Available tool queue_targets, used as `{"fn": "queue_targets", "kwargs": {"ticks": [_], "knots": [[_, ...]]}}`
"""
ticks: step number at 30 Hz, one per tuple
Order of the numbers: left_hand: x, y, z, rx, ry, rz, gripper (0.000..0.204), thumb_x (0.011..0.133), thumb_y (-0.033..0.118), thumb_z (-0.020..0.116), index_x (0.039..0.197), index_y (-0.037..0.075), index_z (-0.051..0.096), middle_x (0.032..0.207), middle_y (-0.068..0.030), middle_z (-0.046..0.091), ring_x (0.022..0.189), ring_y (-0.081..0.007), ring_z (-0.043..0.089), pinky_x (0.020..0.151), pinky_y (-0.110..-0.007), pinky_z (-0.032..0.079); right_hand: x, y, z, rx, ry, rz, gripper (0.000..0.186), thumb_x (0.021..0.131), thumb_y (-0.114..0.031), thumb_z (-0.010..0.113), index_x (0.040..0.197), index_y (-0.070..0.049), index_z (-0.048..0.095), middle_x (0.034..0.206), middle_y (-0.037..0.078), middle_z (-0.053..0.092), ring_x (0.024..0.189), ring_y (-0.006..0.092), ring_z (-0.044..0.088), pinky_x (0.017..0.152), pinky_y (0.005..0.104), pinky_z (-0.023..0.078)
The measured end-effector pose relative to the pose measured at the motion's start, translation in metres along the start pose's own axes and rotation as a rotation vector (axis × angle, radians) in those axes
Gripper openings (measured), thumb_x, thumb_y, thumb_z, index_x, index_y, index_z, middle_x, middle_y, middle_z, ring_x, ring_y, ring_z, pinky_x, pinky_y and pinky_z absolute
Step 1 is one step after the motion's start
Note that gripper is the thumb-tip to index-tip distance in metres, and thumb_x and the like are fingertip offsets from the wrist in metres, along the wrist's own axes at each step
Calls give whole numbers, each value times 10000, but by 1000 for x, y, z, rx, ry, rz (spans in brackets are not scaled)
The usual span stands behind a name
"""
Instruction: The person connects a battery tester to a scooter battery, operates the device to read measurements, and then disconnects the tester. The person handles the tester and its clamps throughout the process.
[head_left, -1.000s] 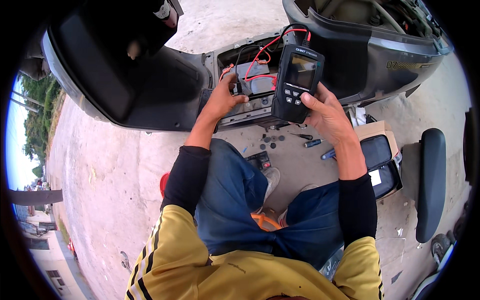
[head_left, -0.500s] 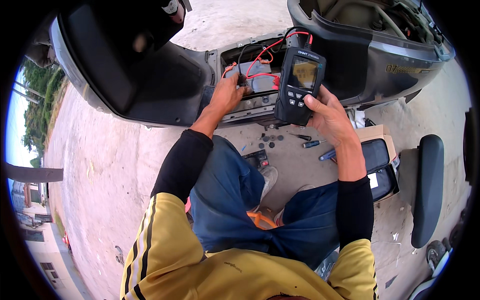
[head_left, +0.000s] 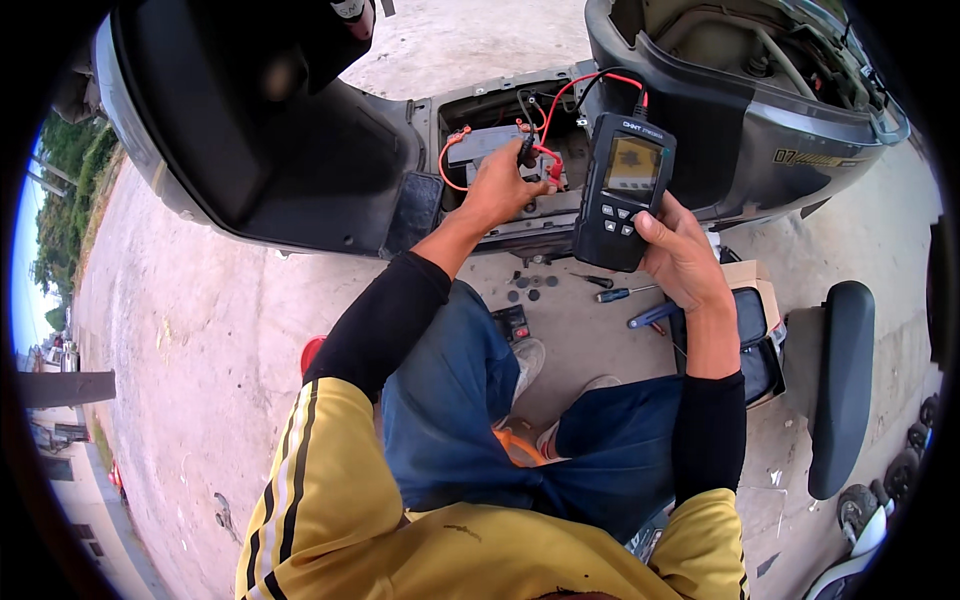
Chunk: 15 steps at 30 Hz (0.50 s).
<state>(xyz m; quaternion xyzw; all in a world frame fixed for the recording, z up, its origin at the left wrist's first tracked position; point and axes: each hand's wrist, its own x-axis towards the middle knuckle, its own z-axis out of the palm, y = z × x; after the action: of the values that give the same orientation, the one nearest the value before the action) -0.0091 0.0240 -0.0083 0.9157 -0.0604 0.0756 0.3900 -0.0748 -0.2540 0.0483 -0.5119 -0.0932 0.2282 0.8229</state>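
My right hand (head_left: 682, 250) is wrapped round the lower right side of a black handheld battery tester (head_left: 612, 225), its thumb beside the buttons. The tester's screen is lit, and a red and a black lead leave its top end. My left hand (head_left: 500, 188) reaches into the open floor compartment of a scooter, its fingers closed on a black clip (head_left: 527, 152). Beneath that hand lies a grey battery (head_left: 470, 152), partly hidden by the fingers. A red clip (head_left: 555, 174) sits just right of my left fingertips, close to the battery's near right corner.
The grey scooter body (head_left: 730, 130) surrounds the compartment. On the ground are a screwdriver (head_left: 625, 294), round dark caps (head_left: 534, 295), a blue-handled tool (head_left: 650, 315) and an opened black case (head_left: 760, 365) in a carton. A detached seat (head_left: 843, 390) stands at the right.
My left hand has moved right across the battery with the black clip, toward the red clip. In the picture, the tester in my right hand sits slightly lower and farther right.
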Motion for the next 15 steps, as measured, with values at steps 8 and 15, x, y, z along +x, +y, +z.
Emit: {"fn": "queue_targets", "kwargs": {"ticks": [8,15], "knots": [[11,-17,4,-207,-164,-21,614,719,182,956,1231,51,643,976,-111,723,840,-218,641,781,-381,514,-1,-1,9,-11,33,-3,734,934,-258,804,1484,56,432,1329,166,623,1184,263,684,918,491,632],[21,-41,24,-277,-150,180,508,753,123,918,1176,52,646,1033,-92,738,962,-222,679,874,-376,512,3,-1,18,-7,33,13,729,936,-257,802,1482,59,435,1332,164,617,1179,262,683,921,491,631]]}}
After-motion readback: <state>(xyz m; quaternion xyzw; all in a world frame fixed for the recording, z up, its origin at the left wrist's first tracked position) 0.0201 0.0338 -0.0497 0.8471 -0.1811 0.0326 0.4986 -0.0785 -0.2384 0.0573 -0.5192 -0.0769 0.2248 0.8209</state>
